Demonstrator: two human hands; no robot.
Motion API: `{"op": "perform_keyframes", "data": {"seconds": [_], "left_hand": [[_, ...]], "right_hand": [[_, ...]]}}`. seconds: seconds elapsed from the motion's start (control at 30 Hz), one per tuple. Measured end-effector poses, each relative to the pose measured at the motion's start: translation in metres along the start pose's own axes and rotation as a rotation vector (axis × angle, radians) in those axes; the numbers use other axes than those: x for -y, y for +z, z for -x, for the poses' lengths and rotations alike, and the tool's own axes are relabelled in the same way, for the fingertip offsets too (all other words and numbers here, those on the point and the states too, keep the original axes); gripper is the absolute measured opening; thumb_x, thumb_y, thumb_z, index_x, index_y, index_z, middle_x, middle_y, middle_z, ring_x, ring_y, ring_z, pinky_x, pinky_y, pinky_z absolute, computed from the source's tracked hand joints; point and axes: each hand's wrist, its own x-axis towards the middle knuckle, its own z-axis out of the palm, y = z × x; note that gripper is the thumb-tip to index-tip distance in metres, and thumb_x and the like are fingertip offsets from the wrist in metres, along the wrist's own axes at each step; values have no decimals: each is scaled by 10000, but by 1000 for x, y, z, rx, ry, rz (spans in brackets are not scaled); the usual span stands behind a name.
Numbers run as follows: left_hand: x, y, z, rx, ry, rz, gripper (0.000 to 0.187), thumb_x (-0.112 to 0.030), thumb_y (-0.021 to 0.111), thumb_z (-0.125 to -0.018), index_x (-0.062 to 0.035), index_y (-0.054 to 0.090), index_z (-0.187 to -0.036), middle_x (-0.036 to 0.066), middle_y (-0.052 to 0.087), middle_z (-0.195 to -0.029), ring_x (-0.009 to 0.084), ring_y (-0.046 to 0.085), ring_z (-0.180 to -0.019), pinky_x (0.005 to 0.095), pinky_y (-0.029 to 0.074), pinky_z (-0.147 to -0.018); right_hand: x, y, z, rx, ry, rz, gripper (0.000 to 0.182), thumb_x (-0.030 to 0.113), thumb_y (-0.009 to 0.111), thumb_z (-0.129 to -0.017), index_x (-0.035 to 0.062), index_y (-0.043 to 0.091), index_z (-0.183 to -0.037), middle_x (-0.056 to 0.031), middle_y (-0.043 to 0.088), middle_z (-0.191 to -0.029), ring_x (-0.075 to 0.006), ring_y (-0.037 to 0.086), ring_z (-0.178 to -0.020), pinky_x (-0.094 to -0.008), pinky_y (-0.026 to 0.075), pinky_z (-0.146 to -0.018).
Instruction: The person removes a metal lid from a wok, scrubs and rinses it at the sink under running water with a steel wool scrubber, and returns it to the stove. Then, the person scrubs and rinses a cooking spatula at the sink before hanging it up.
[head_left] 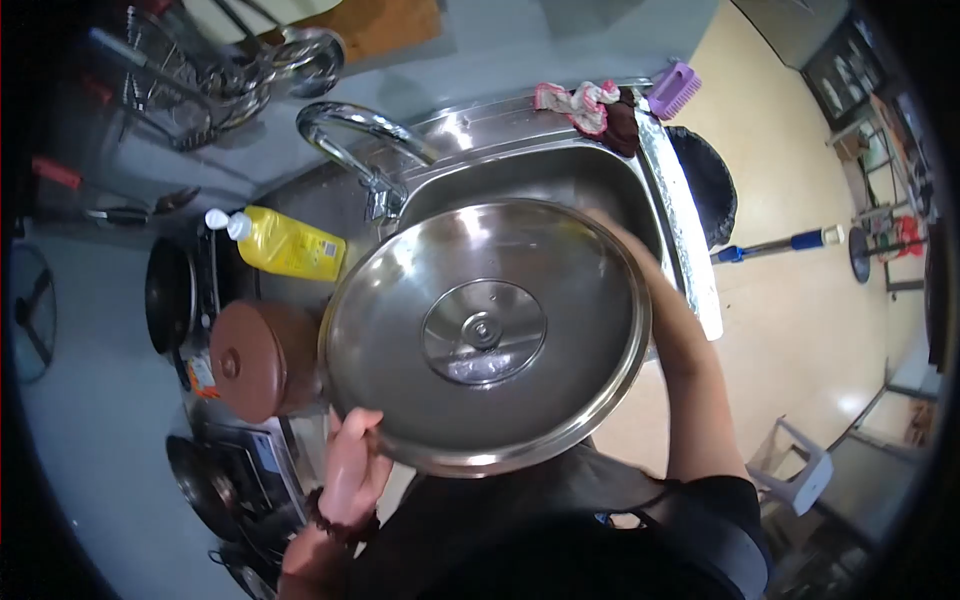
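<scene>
Gripping the lid (390, 300) by its edge, near the sink (510, 172), the left hand (358, 465) is closed. The right hand (610, 230) is mostly hidden behind the lid; its grip I cannot tell.

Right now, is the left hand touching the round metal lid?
Touching. The head view shows the left hand gripping the metal lid, its thumb lapped over the rim.

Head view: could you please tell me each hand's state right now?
Left hand: holding the metal lid by its rim.
Right hand: mostly hidden behind it; grip cannot be told.
</scene>
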Motion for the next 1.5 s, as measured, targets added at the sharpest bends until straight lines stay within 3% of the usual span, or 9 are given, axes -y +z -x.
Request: {"op": "perform_keyframes", "data": {"seconds": [0.23, 0.33, 0.47, 0.53, 0.63, 0.8, 0.87, 1.2, 1.5], "left_hand": [[37, 54, -77, 57, 107, -34, 535, 17, 453, -747, -147, 266, -1221, 44, 475, -1032, 172, 520, -931, 334, 548, -607], [53, 63, -111, 29, 134, -54, 524, 10, 454, -748, -133, 271, -1217, 61, 485, -1012, 171, 546, -875, 328, 550, -574], [66, 36, -148, 116, 158, -154, 418, -21, 457, -753, -76, 350, -1154, 78, 504, -954, 138, 575, -759, 240, 503, -457], [75, 12, -163, -55, 66, -325, 448, -115, 522, -788, -6, 358, -1190, 141, 511, -1047, 194, 575, -864, 284, 513, -585], [43, 3, -150, -358, 715, -995, 781, -329, 626, -778, 91, 218, -1295, 281, 384, -1240, 363, 407, -1135, 416, 284, -976], [-138, 7, -115, -741, 1470, -1367, 514, 67, 455, -726, 37, 370, -1232, 239, 295, -1325, 408, 299, -1190, 438, 256, -993], [-181, -9, -131, -658, 1528, -1509, 540, 93, 445, -689, 3, 414, -1220, 175, 404, -1280, 369, 345, -1194, 433, 272, -998], [-186, -20, -137, -430, 1400, -1506, 657, 160, 397, -630, -69, 423, -1244, 156, 422, -1274, 322, 366, -1206, 468, 253, -1004], [-109, -2, -118, -369, 1530, -1094, 496, 60, 431, -720, 9, 434, -1214, 218, 441, -1235, 354, 393, -1179, 411, 298, -983]], "right_hand": [[56, -110, 32, -89, 465, -769, 815, -98, 354, -515, 132, 397, -1295, -52, 568, -724, -72, 474, -517, -191, 375, -496], [51, -92, 31, -26, 396, -1046, 719, -27, 387, -507, 6, 423, -1224, -142, 553, -1060, -199, 576, -883, -277, 476, -783], [70, -46, 32, 154, 344, -1172, 424, 177, 520, -746, 2, 469, -1129, -104, 555, -1024, -193, 553, -916, -281, 446, -824], [79, -15, 27, 119, 451, -1015, 259, 278, 601, -796, 90, 534, -960, -27, 547, -871, -105, 505, -849, -246, 419, -697], [107, 43, 20, 229, 417, -1009, 329, 84, 633, -719, 100, 488, -1014, -57, 520, -989, -152, 503, -931, -288, 433, -767], [267, 125, -11, 387, 154, -1202, 817, -14, 585, -659, 78, 178, -1361, -164, 236, -1357, -270, 289, -1227, -346, 262, -1002], [330, 143, -30, 372, 315, -1452, 768, 3, 567, -721, -48, 121, -1345, -164, 355, -1283, -234, 399, -1141, -331, 342, -942], [400, 196, -85, 413, 315, -1892, 416, -72, 438, -755, 105, 428, -1132, -81, 540, -1024, -221, 551, -916, -358, 465, -769], [267, 124, -36, 234, 457, -1510, 554, -31, 522, -727, 107, 356, -1237, -94, 556, -1022, -232, 568, -896, -373, 470, -763]]}}
